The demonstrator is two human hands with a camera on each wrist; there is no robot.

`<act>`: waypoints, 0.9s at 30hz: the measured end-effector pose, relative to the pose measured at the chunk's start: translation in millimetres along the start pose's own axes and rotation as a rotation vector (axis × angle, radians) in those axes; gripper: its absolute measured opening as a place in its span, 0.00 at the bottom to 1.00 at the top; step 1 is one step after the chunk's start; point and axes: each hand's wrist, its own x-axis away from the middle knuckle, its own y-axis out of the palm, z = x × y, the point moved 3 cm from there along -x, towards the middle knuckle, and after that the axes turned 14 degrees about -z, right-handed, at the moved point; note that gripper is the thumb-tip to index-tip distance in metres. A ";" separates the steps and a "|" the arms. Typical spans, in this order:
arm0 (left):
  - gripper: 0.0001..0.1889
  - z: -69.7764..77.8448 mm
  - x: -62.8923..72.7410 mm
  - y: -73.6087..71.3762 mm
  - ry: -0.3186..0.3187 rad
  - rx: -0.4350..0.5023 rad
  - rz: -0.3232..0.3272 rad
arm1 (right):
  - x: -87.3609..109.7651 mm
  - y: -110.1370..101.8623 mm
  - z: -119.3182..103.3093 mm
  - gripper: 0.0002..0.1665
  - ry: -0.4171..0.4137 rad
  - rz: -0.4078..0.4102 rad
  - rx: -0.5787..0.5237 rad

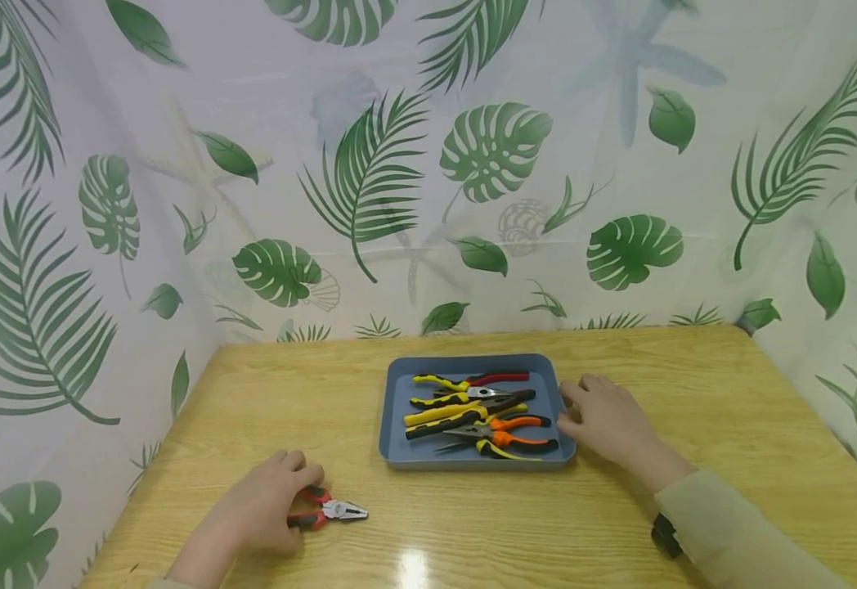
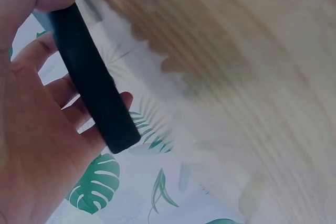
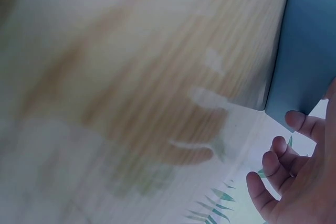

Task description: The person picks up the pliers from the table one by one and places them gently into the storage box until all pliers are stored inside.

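At the lower left of the head view, my left hand [image 1: 262, 507] grips red-and-black combination pliers [image 1: 343, 510] by the handles, their silver jaws pointing right. The left wrist view shows the thumb over one black handle [image 2: 94, 77], with other fingers behind it. My right hand [image 1: 608, 417] is at the right side of a blue-grey tray [image 1: 392, 409], fingertips at its wall. In the right wrist view a fingertip [image 3: 296, 120] touches the tray's outer side, while the other fingers are loosely bent. Several pliers lie piled in the tray, among them orange-and-black long-nose pliers [image 1: 524, 442].
A wood-grain table [image 1: 473, 532] lies under everything. Behind it and along both sides hangs a pale sheet [image 1: 414, 204] printed with green leaves. A dark band [image 1: 666, 536] shows at the right sleeve.
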 end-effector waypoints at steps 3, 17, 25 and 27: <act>0.34 -1.6 -1.8 -1.6 0.016 -0.034 0.030 | -0.2 0.3 0.3 0.12 0.001 0.002 0.000; 0.31 -2.0 -3.9 -9.4 0.050 -0.104 0.115 | -0.3 -0.7 0.4 0.13 0.012 -0.005 0.006; 0.30 -0.6 -5.5 -18.1 0.048 -0.121 0.139 | 1.7 -4.7 -3.0 0.13 0.009 -0.007 0.004; 0.30 -0.5 -6.0 -20.5 0.045 -0.125 0.139 | 1.6 -4.8 -3.2 0.13 0.009 -0.010 0.003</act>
